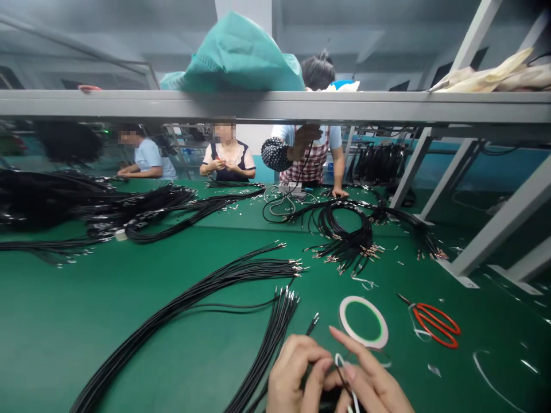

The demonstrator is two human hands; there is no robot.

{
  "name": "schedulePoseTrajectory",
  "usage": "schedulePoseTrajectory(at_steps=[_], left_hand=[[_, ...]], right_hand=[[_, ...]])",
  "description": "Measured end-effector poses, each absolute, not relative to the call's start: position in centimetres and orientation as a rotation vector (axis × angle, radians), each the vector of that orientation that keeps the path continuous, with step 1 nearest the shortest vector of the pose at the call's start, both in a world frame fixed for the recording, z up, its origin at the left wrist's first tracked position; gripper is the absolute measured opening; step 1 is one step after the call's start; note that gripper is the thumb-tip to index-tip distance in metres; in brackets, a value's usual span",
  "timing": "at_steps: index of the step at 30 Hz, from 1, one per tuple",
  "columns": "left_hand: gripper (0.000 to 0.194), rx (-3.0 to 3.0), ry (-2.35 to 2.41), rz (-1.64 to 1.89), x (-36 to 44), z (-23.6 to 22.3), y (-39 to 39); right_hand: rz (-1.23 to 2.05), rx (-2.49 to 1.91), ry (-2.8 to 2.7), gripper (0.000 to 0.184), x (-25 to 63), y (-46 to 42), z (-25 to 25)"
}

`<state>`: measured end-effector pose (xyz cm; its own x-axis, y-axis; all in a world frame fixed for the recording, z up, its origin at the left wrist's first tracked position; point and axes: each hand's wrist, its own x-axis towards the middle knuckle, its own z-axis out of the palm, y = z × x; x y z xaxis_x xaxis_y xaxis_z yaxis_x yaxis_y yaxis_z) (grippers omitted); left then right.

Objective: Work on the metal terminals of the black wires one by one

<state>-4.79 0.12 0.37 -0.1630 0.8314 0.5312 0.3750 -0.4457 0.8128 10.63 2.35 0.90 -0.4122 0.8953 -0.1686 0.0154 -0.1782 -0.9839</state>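
Both my hands are together at the bottom edge of the view, over the green bench point(86, 321). My left hand point(295, 373) is closed, fingers curled round a thin black cable point(312, 323) whose metal tip sticks out above it. My right hand point(372, 378) pinches a strip of white tape point(342, 362) against that cable, index finger stretched forward. A roll of white tape point(363, 322) lies flat just beyond my right hand. Two bundles of black cables point(241, 275) with metal terminals fan out to the left of my hands.
Red-handled scissors point(434, 323) lie right of the tape roll. A coiled cable bundle point(344, 235) sits mid-bench, more heaps at far left point(64, 201). A grey shelf rail point(275, 106) crosses overhead with a teal bag point(236, 57). Three people work across the bench.
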Motion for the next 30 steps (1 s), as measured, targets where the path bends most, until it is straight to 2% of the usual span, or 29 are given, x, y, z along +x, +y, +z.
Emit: schedulePoseTrajectory(at_steps=[12,15,18,20,23,24,27,30], left_hand=[[0.012,1.649,1.298,1.645,-4.4,1.3,-0.3],[0.016,1.634,1.334,1.666,-4.2,1.4,-0.2],[0.04,1.455,1.533,1.765,-5.2,2.0,0.3],[0.034,1.315,1.736,1.804,-6.3,2.7,0.6],[0.007,1.466,1.93,1.554,-7.6,3.1,0.9],[0.005,1.583,1.927,1.405,-7.7,2.9,0.9],[0.014,1.852,1.959,0.994,-6.9,1.6,0.6],[0.019,2.018,2.215,0.648,-5.8,0.3,0.0]], right_hand=[[1.46,-0.96,-1.52,0.03,10.7,2.7,1.2],[1.4,-0.996,-1.538,0.029,10.9,2.7,1.2],[1.285,-1.088,-1.472,0.03,11.6,3.0,2.0],[1.172,-1.139,-1.462,0.029,12.2,3.7,3.5],[1.079,-1.096,-1.703,0.026,13.4,5.9,7.4],[1.041,-1.076,-1.863,0.024,13.9,7.1,9.0],[0.742,-1.103,-2.169,0.021,16.2,11.7,13.1],[0.267,-1.411,-2.14,0.016,18.3,14.8,14.4]])
